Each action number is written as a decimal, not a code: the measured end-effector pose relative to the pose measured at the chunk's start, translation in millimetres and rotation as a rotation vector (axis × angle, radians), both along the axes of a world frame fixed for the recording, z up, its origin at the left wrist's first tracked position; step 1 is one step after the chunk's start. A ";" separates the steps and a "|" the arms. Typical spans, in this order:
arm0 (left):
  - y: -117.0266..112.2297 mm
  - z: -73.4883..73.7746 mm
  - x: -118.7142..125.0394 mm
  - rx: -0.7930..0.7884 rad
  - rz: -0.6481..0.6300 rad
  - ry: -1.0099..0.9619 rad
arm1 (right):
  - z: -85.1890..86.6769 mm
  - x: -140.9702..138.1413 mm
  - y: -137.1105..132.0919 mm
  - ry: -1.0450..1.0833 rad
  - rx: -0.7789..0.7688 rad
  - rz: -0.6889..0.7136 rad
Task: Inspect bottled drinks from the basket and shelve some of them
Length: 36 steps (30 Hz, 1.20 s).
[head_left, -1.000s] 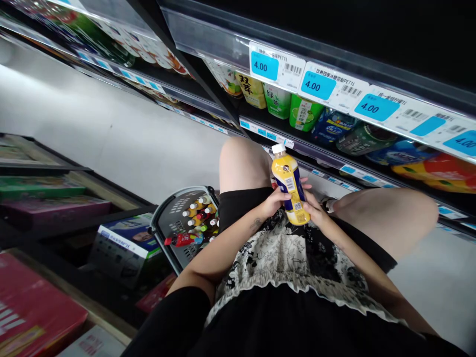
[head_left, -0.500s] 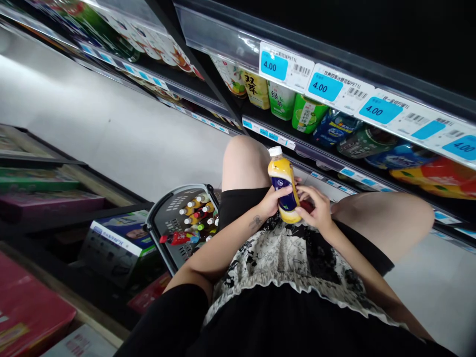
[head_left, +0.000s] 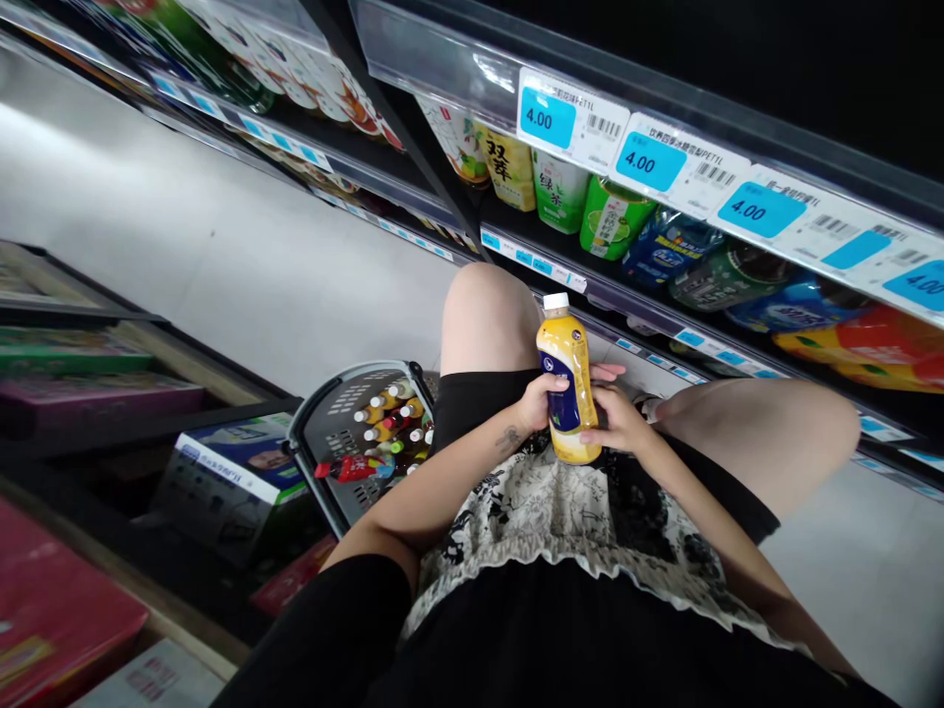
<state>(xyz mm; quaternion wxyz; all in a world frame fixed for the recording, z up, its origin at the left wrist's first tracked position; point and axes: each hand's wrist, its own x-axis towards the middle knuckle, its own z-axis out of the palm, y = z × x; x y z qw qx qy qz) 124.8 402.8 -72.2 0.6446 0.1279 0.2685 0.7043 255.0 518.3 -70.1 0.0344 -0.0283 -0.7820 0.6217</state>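
Between my knees I hold a yellow drink bottle [head_left: 577, 354] with a white cap and a dark blue label, its cap end pointing toward the shelves. My left hand [head_left: 537, 403] grips it from the left, the thumb lying across the label and the other fingers hidden behind. On the opposite side my right hand [head_left: 618, 418] has its thumb against the lower part of the bottle and its fingers around the back, partly hidden. Beside my left thigh stands a grey shopping basket [head_left: 339, 393] with several bottles inside, including a red-capped bottle [head_left: 350, 467] lying tilted.
Shelves of bottled drinks run ahead, with a green tea bottle [head_left: 560, 192], a yellow-labelled bottle [head_left: 508, 172] and price tags [head_left: 653, 157] along the shelf edge. To my left, another shelf holds a blue and white box [head_left: 236, 482] and a red box [head_left: 59, 590]. Pale floor [head_left: 221, 265] lies between.
The bottle has shifted slightly right and toward me and has turned a little. My right hand has changed its hold, with its fingers now farther around the bottle's right side.
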 end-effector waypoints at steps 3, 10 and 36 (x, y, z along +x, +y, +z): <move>-0.7 -1.4 -0.4 0.003 0.003 -0.006 | -0.1 0.2 0.7 -0.028 0.000 0.011; -5.6 -0.1 -2.1 -0.048 -0.046 0.202 | -10.1 5.2 2.2 -0.107 0.054 0.034; 13.3 15.6 -11.0 -0.288 0.428 0.064 | -41.2 -11.8 11.1 -0.485 -0.404 0.089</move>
